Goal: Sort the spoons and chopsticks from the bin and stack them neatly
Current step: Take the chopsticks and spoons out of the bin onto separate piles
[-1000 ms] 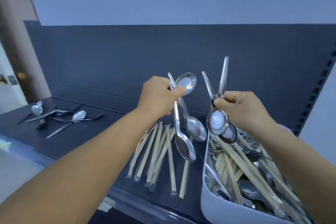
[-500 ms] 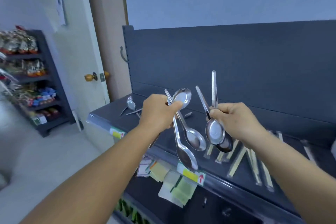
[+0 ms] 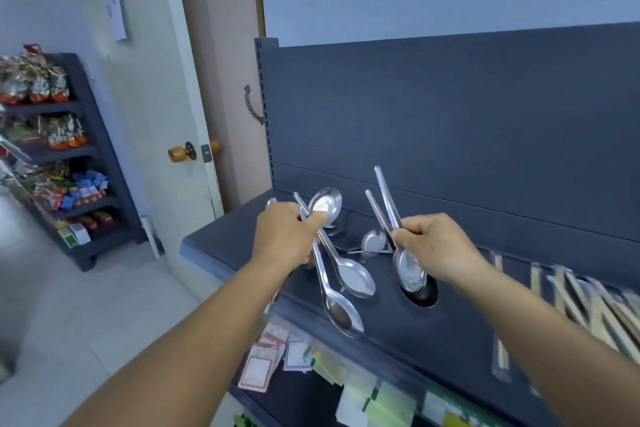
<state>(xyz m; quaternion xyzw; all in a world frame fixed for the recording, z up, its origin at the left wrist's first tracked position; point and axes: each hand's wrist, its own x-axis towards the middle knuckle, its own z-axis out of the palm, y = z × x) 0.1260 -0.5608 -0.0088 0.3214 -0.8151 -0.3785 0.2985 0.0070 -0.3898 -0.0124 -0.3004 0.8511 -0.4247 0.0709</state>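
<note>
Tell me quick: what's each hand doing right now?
Left hand: gripping a bunch of three metal spoons.
Right hand: gripping a pair of metal spoons, bowls hanging down.

Panned further left, away from bin, now out of frame. Both hands [image 3: 284, 236] [image 3: 436, 246] carried over left end of shelf [image 3: 225, 243], above loose spoons lying there [image 3: 372, 243]. Chopstick row [image 3: 588, 305] slid to right edge. Door knob [image 3: 178, 152] and snack rack [image 3: 69, 149] now showing.
</note>
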